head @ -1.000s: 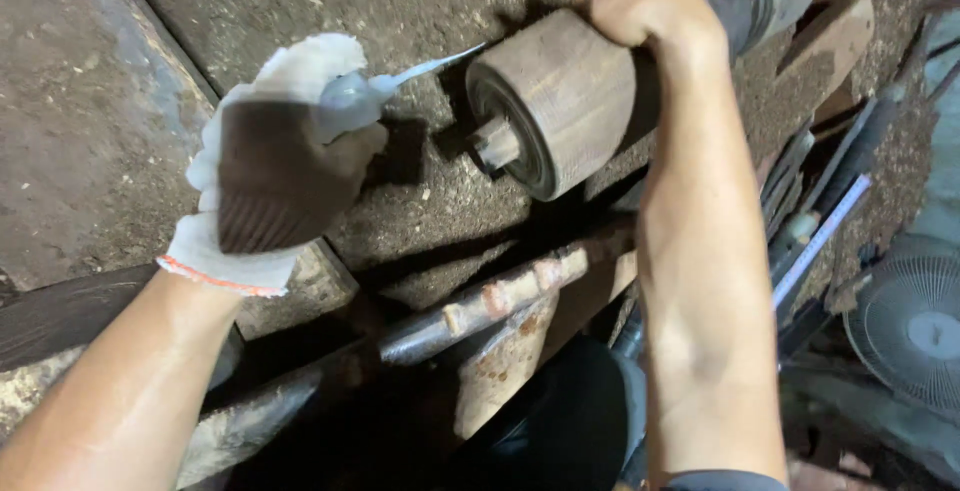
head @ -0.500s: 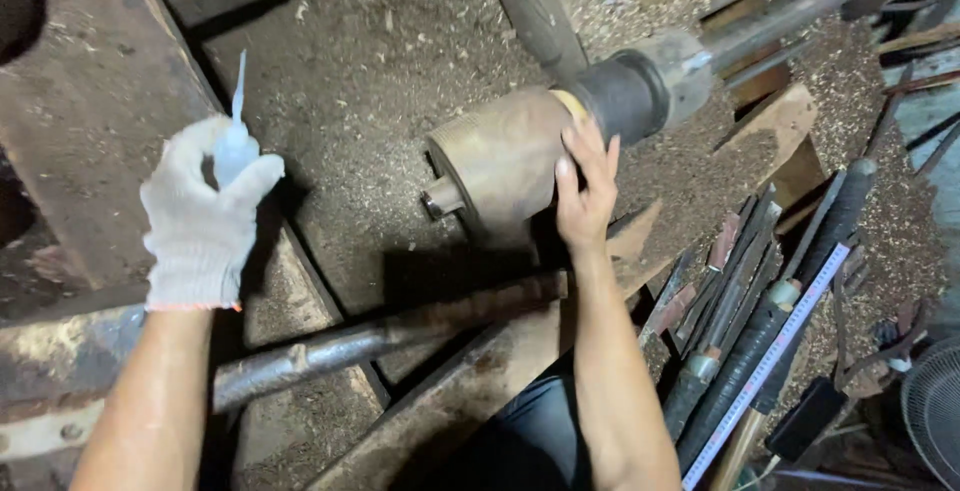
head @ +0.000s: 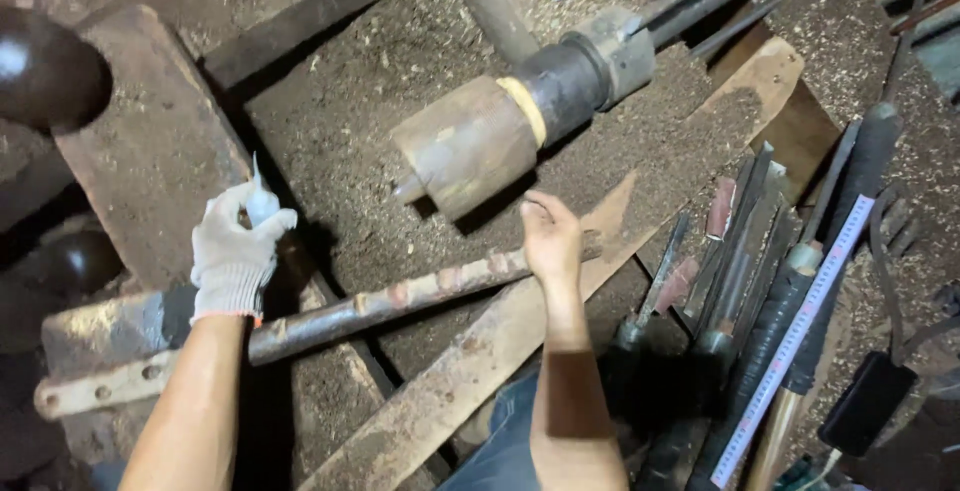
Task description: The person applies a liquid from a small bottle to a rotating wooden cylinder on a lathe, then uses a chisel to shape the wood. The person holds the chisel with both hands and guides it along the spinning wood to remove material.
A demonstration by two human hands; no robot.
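Far left: dark rounded metal knob point(head: 45, 71), at the frame's edge, above a flat rusted steel plate point(head: 150, 151) dusted with sawdust.

Left hand point(head: 235, 256): in a white knit glove, fingers pressed together in a fist around a small white squeeze bottle point(head: 260, 201); its thin nozzle points up and away. The hand sits over the plate's right edge, just above the rusty iron bar.

Rusty iron bar point(head: 400, 296): lies slanted across the lower middle, from under the gloved wrist up toward the right hand.

Wooden cylinder point(head: 470, 146): brown, short stub at its near end, mounted on a dark metal chuck point(head: 570, 76) with a yellowish band at the join; it hangs over the sawdust-covered bed, apart from both hands.

Right hand point(head: 550, 236): bare, palm up, fingers loosely curled and holding nothing, just below the cylinder and beside the bar's upper end.

Wooden plank point(head: 620, 251): runs diagonally beneath the right forearm.

Right: a row of long-handled turning tools point(head: 740, 251), lying side by side; a white measuring tape point(head: 800, 321) stretched along them.
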